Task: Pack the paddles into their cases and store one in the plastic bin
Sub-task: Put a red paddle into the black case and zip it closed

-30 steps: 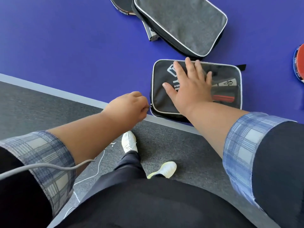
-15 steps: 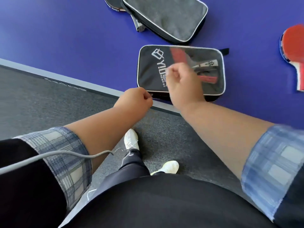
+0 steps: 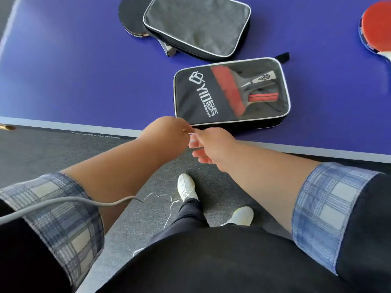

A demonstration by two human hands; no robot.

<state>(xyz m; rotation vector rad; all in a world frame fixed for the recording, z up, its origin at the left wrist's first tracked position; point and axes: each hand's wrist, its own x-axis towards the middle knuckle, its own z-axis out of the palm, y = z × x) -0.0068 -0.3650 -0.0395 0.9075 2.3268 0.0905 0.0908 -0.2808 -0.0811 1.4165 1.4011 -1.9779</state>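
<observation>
At the near edge of the blue surface [image 3: 84, 70], a small zip pull [image 3: 187, 130] is pinched by the left hand [image 3: 167, 132]; the right hand [image 3: 213, 149] is held beside it, fingers [image 3: 196, 155] loosely apart. A red paddle [image 3: 228, 85] is seen inside the black case [image 3: 194, 98].

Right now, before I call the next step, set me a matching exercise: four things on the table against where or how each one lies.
Things:
1. printed case
2. grey case
3. red paddle
4. black paddle

States:
A. loose at the far right of the table
B. half hidden under a case
C. at the near edge, with a packed paddle showing inside and the left hand pinching at its corner
D. lying over a paddle

Pairs: 1-C, 2-D, 3-A, 4-B
</observation>
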